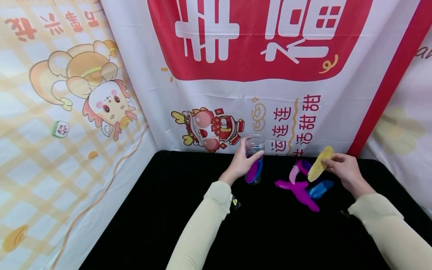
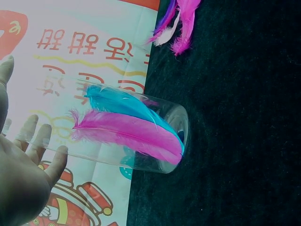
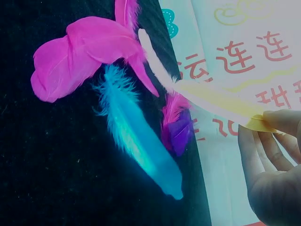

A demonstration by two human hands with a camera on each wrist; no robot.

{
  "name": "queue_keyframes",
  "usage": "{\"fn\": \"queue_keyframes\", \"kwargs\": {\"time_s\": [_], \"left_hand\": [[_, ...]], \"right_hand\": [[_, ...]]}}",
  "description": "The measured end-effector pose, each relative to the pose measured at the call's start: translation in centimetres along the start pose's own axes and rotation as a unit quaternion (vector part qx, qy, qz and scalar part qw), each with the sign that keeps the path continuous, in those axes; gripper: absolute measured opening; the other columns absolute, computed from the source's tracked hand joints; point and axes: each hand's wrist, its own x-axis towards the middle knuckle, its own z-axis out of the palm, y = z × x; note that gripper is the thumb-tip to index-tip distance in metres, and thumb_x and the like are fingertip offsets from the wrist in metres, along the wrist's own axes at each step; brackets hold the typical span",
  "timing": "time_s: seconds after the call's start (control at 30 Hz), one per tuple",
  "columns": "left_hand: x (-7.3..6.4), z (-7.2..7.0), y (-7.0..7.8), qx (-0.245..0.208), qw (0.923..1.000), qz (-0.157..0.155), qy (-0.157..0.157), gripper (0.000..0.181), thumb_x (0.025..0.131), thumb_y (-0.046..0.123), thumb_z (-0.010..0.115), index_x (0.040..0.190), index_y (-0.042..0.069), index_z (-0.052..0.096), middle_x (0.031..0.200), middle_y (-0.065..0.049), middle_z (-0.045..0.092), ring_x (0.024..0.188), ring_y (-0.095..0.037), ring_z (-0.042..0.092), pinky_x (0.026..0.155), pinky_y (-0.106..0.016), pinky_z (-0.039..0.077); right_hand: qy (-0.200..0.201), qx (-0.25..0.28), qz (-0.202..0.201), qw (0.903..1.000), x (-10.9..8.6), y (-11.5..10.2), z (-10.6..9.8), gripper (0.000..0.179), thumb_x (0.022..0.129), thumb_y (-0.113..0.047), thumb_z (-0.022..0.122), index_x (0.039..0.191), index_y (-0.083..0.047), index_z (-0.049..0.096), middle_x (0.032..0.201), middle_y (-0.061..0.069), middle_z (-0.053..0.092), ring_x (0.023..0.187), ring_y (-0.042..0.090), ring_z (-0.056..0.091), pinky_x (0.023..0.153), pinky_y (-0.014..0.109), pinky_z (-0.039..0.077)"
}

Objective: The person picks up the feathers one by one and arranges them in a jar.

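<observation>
A left sleeve (image 1: 199,227) and a right sleeve (image 1: 378,215) are extending over the black bench (image 1: 270,236). Left of the right grip and a little nearer the person, magenta feathers (image 1: 301,193) are lying in a cluster, with a loose blue feather (image 1: 320,189) resting just beside them. The right grip (image 1: 349,172) is pinching a yellow feather (image 1: 318,165) between thumb and fingers; the right wrist view is washed out there, so which end is the quill is hard to tell. Farther left of that grip, a pale pink feather (image 1: 294,174) is lying near a purple feather (image 1: 306,166).

Well to the left, the left grip (image 1: 240,161) is curling round a clear glass (image 1: 255,139), its rim facing up. Below that grip, a pink feather (image 2: 129,134) and a second blue feather (image 2: 127,106) are leaning inside the glass. Beyond both grips, a printed cloth (image 1: 216,95) is hanging.

Handling the yellow feather well is probably calling for a light pinch near one tip, leaving the vane uncrushed and clear of the loose pile, while the left grip is steadying the glass without squeezing or tipping it.
</observation>
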Motion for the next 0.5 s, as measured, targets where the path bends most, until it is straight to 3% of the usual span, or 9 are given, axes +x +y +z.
{"fn": "queue_keyframes", "kwargs": {"time_s": [0.2,0.5], "left_hand": [[-0.1,0.0,-0.1,0.009,0.9999,-0.008,-0.001,0.074,0.096,0.048,0.070,0.155,0.027,0.029,0.141,-0.010,0.051,0.134,-0.024,0.050,0.113,-0.045,0.040],[0.1,0.0,-0.1,0.008,0.9999,-0.009,-0.002,0.075,0.096,0.049,0.069,0.154,0.027,0.029,0.141,-0.011,0.051,0.133,-0.025,0.050,0.114,-0.050,0.039]], "right_hand": [[-0.003,0.007,0.000,1.0000,0.0,-0.5,0.3,0.053,0.101,-0.017,0.067,0.137,0.017,0.049,0.089,-0.019,0.065,0.083,-0.002,0.068,0.075,0.022,0.059],[-0.004,0.021,0.006,0.9998,0.1,-1.2,0.6,0.052,0.100,-0.019,0.068,0.135,0.015,0.051,0.091,-0.017,0.066,0.084,-0.001,0.069,0.075,0.022,0.059]]}}
